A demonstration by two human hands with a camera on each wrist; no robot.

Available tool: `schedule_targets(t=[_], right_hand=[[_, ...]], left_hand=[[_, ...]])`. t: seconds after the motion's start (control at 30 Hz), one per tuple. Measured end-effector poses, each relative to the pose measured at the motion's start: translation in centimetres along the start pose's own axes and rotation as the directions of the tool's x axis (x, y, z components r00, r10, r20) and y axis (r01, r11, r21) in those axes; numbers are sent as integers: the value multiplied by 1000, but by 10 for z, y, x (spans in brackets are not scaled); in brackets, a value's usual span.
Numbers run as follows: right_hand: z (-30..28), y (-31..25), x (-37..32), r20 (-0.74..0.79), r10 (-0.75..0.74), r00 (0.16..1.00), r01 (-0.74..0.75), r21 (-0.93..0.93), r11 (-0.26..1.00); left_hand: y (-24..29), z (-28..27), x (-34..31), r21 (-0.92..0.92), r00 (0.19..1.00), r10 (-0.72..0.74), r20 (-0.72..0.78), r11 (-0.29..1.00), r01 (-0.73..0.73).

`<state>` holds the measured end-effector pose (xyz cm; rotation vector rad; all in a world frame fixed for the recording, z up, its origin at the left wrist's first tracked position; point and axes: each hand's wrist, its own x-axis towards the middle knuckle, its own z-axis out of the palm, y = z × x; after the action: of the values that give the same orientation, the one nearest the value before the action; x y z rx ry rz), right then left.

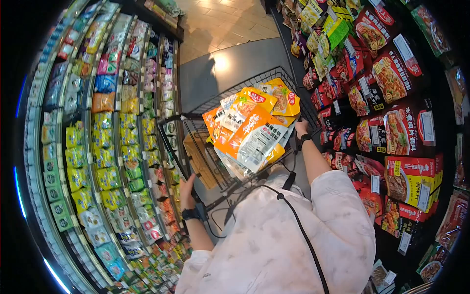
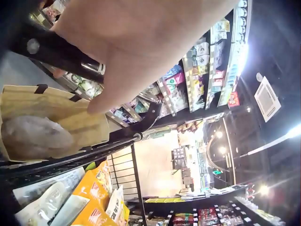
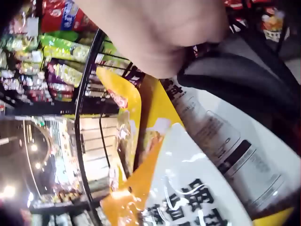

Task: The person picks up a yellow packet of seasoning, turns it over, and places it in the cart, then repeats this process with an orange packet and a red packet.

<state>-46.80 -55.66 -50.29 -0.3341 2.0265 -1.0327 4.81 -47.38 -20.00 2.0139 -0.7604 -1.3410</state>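
Observation:
A black wire shopping cart (image 1: 230,87) stands in front of the body in the head view. My left hand (image 1: 187,192) grips a black bar (image 2: 59,55) on the cart's near left side; in the left wrist view the thumb lies along one side of it. At the basket's right edge, my right hand (image 1: 301,128) is curled over the rim beside a black cloth-like piece (image 3: 235,70), its fingertips hidden. Between the hands, orange, yellow and white food pouches (image 1: 254,134) are heaped in the basket. One white pouch (image 3: 197,179) lies just below my right hand.
A brown paper bag (image 2: 89,125) with a clear-wrapped item sits on the cart's left. Shelves of small packets (image 1: 110,142) line the left side; hanging seasoning packs (image 1: 394,73) line the right. Tiled floor (image 1: 225,24) lies ahead. A black cable (image 1: 303,230) runs down the shirt.

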Motion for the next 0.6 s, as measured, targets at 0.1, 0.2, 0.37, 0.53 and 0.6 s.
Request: schedule_targets(t=[0.1, 0.2, 0.37, 0.53, 0.6], right_hand=[[4, 13, 12, -111, -117, 987, 96, -182, 979], [4, 8, 1, -174, 206, 963, -219, -63, 974], [-11, -17, -2, -52, 394, 918, -392, 40, 919], [-8, -16, 7, -128, 321, 938, -343, -230, 911], [-3, -7, 8, -191, 227, 955, -280, -328, 902]], left_hand=[[-13, -7, 13, 96, 990, -71, -119, 992, 83], [-10, -7, 1, 97, 997, -61, -53, 993, 66], [-21, -10, 20, 241, 981, -135, -141, 956, 166], [-37, -22, 25, 148, 992, -97, -86, 983, 109], [-37, -26, 25, 127, 999, -50, 11, 991, 48]])
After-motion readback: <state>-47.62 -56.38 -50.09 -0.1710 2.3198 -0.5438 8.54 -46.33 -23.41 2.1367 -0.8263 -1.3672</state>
